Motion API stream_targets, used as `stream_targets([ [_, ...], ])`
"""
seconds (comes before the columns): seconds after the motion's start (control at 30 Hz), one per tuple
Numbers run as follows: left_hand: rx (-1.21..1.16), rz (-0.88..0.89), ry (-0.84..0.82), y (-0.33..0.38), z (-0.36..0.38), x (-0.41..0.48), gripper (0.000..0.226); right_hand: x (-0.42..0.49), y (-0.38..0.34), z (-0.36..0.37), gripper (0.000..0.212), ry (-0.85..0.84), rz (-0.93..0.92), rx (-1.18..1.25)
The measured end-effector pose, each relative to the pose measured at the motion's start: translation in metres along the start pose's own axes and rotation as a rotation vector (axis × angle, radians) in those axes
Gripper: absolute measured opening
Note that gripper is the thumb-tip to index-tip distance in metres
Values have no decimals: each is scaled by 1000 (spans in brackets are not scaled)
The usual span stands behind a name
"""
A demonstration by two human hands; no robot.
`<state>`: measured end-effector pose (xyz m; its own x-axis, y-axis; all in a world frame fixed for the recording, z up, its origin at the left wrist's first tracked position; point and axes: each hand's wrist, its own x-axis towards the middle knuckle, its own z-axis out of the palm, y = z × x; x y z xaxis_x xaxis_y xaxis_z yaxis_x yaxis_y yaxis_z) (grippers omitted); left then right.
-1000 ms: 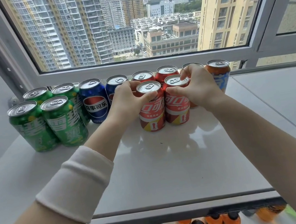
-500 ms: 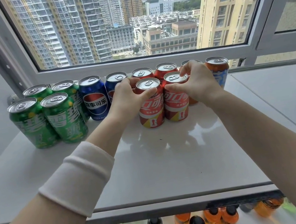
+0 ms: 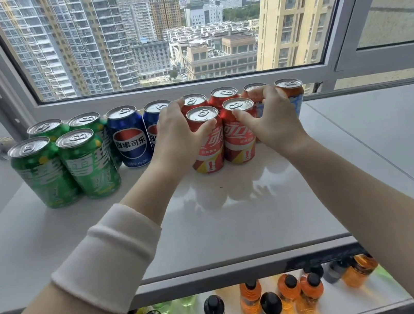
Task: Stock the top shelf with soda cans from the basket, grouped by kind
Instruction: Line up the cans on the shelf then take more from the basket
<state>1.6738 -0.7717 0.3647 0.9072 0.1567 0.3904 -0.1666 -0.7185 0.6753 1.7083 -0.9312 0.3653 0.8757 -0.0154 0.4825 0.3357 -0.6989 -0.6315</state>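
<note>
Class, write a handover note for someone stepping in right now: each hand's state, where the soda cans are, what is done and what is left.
Left hand grips the front left red can; right hand grips the front right red can. Both cans stand on the top shelf.
Left to right: four green cans, two blue cans, two back red cans, two orange cans.
Done: twelve cans up, grouped by kind.
Left: release the red pair. The basket is out of view, so check it.
</note>
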Motion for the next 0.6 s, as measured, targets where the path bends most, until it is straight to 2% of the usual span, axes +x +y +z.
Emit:
stream_targets([
  [0.17, 98, 114, 34, 8, -4, -29, 62, -33, -1, -12, 49, 80, -50, -47],
  [0.4, 182, 186, 113, 43, -4, -98, 57, -97, 3, -58, 52, 48, -172, -78],
  [0.6, 267, 194, 105, 79, 12, -177, 55, -168, 33, -106, 56, -15, -234, -104],
])
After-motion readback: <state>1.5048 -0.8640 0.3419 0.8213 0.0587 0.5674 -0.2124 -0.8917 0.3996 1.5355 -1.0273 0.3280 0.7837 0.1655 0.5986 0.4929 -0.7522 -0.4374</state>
